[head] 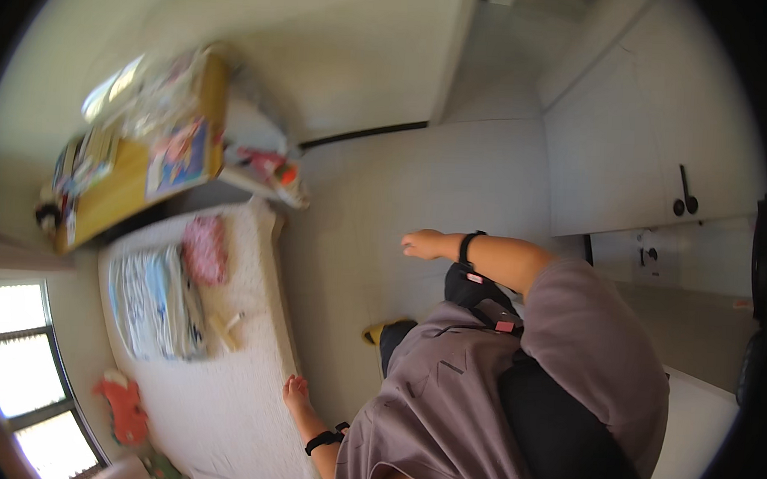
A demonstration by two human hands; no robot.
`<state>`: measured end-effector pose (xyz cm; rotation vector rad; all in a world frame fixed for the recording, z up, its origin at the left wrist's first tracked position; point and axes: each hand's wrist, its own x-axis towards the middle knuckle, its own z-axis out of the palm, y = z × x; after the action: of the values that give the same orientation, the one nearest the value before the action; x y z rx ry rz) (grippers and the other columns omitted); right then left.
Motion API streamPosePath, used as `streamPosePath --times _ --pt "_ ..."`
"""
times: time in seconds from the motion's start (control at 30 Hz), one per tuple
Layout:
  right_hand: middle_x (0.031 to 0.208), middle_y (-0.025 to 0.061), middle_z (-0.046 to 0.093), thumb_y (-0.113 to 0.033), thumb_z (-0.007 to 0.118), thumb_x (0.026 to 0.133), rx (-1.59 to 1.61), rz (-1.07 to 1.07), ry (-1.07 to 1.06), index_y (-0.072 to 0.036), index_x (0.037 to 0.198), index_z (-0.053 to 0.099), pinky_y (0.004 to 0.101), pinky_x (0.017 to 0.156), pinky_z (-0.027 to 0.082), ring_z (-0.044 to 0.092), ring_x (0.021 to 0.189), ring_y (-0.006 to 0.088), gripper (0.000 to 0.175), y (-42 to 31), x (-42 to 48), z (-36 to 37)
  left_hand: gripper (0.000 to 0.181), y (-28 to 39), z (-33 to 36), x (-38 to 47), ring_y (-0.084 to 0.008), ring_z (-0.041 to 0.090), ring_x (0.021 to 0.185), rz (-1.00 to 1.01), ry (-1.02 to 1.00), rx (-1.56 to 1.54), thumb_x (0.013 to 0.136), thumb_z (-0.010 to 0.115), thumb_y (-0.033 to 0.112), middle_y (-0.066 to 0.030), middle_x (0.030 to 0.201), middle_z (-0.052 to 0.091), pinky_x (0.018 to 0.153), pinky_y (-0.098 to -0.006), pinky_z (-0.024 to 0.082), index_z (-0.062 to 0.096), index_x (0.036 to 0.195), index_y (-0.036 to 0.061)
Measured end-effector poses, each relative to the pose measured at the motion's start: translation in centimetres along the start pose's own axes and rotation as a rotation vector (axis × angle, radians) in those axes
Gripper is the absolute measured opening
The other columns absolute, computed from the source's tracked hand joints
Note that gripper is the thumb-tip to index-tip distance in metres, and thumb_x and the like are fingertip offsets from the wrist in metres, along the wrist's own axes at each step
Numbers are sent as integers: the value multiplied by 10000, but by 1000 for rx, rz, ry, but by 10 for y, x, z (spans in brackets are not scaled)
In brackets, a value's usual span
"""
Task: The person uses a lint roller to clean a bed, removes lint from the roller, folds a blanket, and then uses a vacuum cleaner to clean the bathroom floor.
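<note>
My left hand hangs beside the edge of a bed with a white cover, fingers loosely curled and nothing seen in them. Above the tiled floor, my right hand hangs with half-bent fingers, and no object shows in it. Each wrist wears a black band. On the bed lie a folded blue-and-white cloth, a pink patterned pillow or bundle and a small pale yellow object with a white piece beside it, too blurred to name.
A wooden desk with books and plastic bags stands beyond the bed. Red items sit on a low shelf at its side. White cabinets with black handles line the right. By the window lies a red plush toy.
</note>
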<state>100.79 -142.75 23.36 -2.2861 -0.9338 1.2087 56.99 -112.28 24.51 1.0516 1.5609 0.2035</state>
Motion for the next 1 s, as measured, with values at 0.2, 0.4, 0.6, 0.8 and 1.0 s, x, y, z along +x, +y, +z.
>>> streamPosePath --times 0.2,0.4,0.6,0.8,1.0 --pt "981 153 624 -308 519 867 258 428 579 -47 1064 565 396 751 462 599 883 285 330 249 -190 -107 257 80 268 12 -168 606 742 95 -333 156 879 537 213 -85 861 627 629 -275 505 555 1075 49" --pt "862 133 641 -292 504 871 503 556 1032 -43 986 561 379 689 471 603 784 299 280 389 -306 -120 367 178 537 -39 -145 606 643 299 -612 520 850 533 303 -86 864 645 482 -242 431 548 1106 40" --pt "739 81 599 -237 512 884 987 555 1176 12 971 553 268 590 475 568 639 142 266 475 -328 -106 346 211 756 -104 -132 618 737 333 -781 739 857 523 299 -65 942 647 577 -236 436 549 1111 65" --pt "775 103 620 -229 515 861 1177 884 1199 -3 1013 554 292 562 483 589 626 166 275 539 -358 -179 192 215 1058 -141 -156 595 614 446 -1162 1175 789 543 264 -67 744 637 526 -298 440 624 806 91" --pt "741 91 626 -257 496 885 1344 1095 1369 -53 1011 564 272 463 429 580 574 151 250 595 -350 -260 235 257 1334 -292 -156 552 679 911 -1554 1075 774 647 231 -73 787 606 612 -294 450 573 853 22"
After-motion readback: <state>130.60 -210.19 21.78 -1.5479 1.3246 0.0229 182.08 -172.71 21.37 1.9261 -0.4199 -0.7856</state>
